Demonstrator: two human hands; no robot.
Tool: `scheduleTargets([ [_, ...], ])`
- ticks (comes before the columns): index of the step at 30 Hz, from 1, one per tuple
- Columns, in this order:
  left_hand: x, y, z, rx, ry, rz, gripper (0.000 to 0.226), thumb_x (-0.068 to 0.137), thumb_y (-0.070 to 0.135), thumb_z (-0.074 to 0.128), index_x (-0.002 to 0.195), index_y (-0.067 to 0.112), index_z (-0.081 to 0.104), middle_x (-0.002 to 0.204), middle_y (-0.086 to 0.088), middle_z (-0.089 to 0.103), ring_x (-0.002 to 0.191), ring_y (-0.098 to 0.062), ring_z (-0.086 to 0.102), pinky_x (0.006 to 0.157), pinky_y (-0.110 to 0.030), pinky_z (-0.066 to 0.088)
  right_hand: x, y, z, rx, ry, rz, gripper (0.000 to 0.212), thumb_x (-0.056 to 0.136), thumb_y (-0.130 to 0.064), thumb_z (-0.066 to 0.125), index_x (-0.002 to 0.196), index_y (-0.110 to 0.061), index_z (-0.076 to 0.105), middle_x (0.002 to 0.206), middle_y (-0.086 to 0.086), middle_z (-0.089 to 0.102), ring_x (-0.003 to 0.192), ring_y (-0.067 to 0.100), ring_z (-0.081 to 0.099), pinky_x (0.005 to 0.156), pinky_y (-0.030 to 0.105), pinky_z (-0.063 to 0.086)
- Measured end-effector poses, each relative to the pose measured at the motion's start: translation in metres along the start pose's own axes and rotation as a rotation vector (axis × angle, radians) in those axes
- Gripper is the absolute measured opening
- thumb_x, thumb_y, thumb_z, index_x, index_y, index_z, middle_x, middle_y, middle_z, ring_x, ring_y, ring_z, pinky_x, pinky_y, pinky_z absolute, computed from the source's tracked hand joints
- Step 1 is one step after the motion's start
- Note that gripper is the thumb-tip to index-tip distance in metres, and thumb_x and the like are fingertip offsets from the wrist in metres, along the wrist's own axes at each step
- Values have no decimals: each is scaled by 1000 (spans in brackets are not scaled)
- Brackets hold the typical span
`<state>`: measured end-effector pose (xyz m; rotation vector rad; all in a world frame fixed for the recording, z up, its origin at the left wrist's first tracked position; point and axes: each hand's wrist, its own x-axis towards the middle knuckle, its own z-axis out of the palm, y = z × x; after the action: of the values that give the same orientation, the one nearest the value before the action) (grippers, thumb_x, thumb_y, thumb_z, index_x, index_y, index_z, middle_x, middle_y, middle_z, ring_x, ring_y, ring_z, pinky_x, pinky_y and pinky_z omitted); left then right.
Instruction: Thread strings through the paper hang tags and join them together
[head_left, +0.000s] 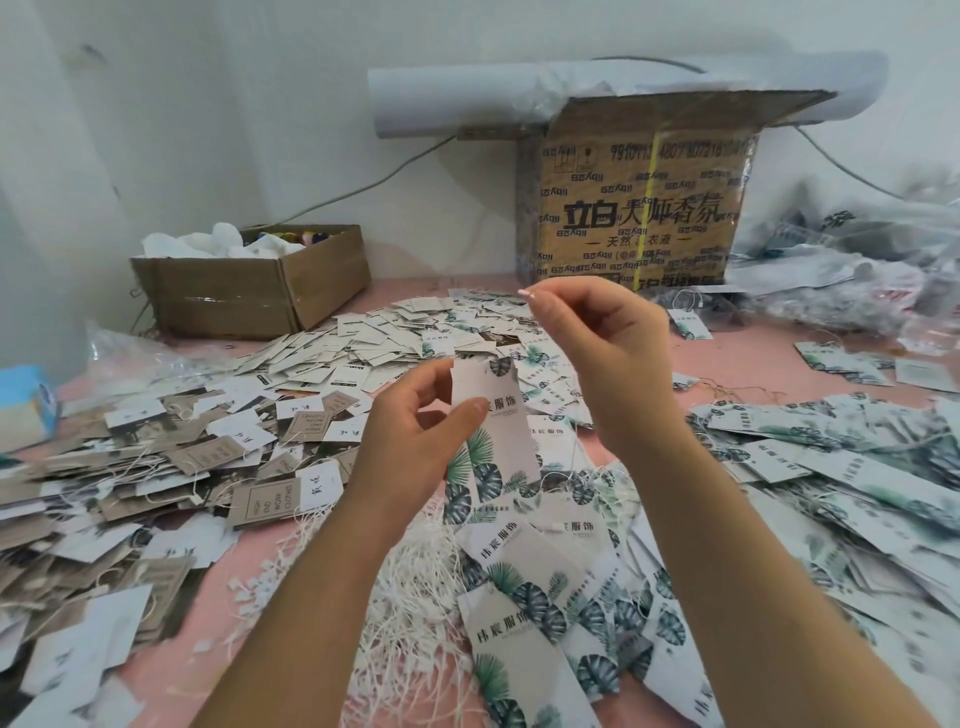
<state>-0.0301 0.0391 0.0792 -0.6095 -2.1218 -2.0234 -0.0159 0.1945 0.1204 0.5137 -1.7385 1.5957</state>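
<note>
My left hand (415, 436) grips a long white hang tag (501, 431) printed with green leaves, held upright above the table. My right hand (602, 353) is raised higher and to the right, with its thumb and fingertips pinched together as on a thin string; the string itself is too fine to make out. Below my wrists lies a tangle of white strings (415, 587). More leaf-print tags (524, 582) are piled near the front, and several spread to the right.
Heaps of small white and brown tags (218, 452) cover the pink table (727, 364) at left and centre. An open cardboard box (249, 291) stands at back left, a tall printed carton (639, 208) at back centre, plastic bags (857, 260) at right.
</note>
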Motion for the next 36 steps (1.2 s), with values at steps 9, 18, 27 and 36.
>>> scheduleTargets([
  [9, 0, 4, 1, -7, 26, 33, 22, 84, 8, 66, 82, 30, 68, 85, 3, 69, 67, -4, 64, 65, -26, 55, 2, 4, -10, -328, -231, 141, 15, 85, -9, 64, 75, -19, 67, 51, -5, 49, 44, 1, 35, 44, 12, 30],
  [18, -1, 3, 0, 39, 20, -2, 13, 84, 15, 67, 90, 26, 70, 87, -1, 72, 84, -22, 67, 77, -35, 55, 3, 33, -32, -533, -332, 591, 17, 96, -13, 47, 79, -15, 51, 66, 1, 62, 57, 13, 54, 57, 26, 46],
  [27, -1, 4, 2, 72, 4, -55, 25, 84, 18, 67, 109, 16, 66, 94, -3, 71, 88, -24, 67, 80, -38, 56, 5, 10, -17, -293, 36, -18, 21, 95, -8, 46, 80, -22, 48, 55, -3, 42, 50, 20, 36, 47, 34, 32],
  [36, -2, 8, 3, 46, -10, 18, 36, 87, 10, 63, 77, 44, 69, 80, 7, 71, 68, -6, 66, 65, -32, 56, 0, 7, -9, -357, -282, 34, 15, 87, -11, 62, 78, -23, 62, 49, -11, 44, 45, 3, 35, 48, 11, 30],
])
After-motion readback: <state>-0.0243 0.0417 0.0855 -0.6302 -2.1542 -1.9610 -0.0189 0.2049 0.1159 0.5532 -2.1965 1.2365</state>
